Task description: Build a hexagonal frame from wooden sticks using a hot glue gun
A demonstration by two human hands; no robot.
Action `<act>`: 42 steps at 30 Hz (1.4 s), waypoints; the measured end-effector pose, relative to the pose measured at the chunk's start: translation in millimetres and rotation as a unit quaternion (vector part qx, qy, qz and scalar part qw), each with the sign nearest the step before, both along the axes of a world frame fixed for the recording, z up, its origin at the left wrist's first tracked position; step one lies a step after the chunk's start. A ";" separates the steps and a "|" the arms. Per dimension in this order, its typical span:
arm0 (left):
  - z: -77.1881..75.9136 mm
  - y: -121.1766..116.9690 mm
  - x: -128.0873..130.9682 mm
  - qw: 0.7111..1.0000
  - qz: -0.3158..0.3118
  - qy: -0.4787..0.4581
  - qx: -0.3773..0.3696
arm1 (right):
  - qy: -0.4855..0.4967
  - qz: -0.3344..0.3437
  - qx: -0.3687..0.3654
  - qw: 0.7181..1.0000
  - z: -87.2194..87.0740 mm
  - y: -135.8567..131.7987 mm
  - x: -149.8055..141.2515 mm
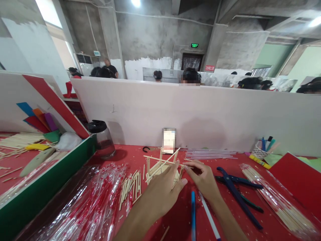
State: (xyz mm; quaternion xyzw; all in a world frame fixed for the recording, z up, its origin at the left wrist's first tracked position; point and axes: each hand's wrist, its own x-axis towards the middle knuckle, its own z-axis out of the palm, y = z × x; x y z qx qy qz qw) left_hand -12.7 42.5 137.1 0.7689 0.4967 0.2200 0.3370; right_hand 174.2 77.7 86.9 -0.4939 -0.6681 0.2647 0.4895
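Observation:
A small frame built of thin wooden sticks (151,172) stands on the red table in front of me. My left hand (165,187) is closed around its near right side, and the back of the hand hides part of it. At the frame's right corner, my right hand (202,174) pinches the end of a wooden stick between thumb and forefinger. Short cut sticks (131,185) lie just left of my left hand. A blue pen (193,214) and a white pen (208,216) lie below my right hand, with blue-handled pliers (235,194) to its right.
A phone (169,140) leans on the white partition (140,110). Clear plastic wrappers (82,204) and a lidded jug (104,140) occupy the left. Bagged sticks (278,201), a red folder (298,187) and a pen cup (259,150) are on the right. People sit beyond the partition.

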 end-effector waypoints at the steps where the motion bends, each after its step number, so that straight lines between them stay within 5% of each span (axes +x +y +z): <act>1: -0.9 0.1 -0.1 1.000 0.000 -0.002 0.003 | -0.001 0.001 -0.001 1.000 -0.3 0.1 0.3; 14: 0.4 1.3 0.4 1.000 -0.005 0.000 0.001 | 0.008 -0.002 0.005 1.000 -2.0 0.6 0.7; 31: -17.9 6.4 -3.5 1.000 0.001 -0.022 -0.001 | 0.007 0.010 -0.021 1.000 8.1 -3.2 2.8; 36: -21.2 8.5 -6.5 0.999 0.000 -0.035 -0.005 | 0.010 -0.071 -0.029 0.997 10.8 2.3 28.6; 39: -23.8 9.3 -8.1 0.999 -0.003 -0.046 -0.002 | -0.069 -0.065 -0.076 0.993 6.8 2.5 47.5; 42: -23.5 8.9 -8.9 0.999 0.000 -0.054 0.002 | -0.234 -0.012 -0.162 0.959 2.9 -2.5 57.4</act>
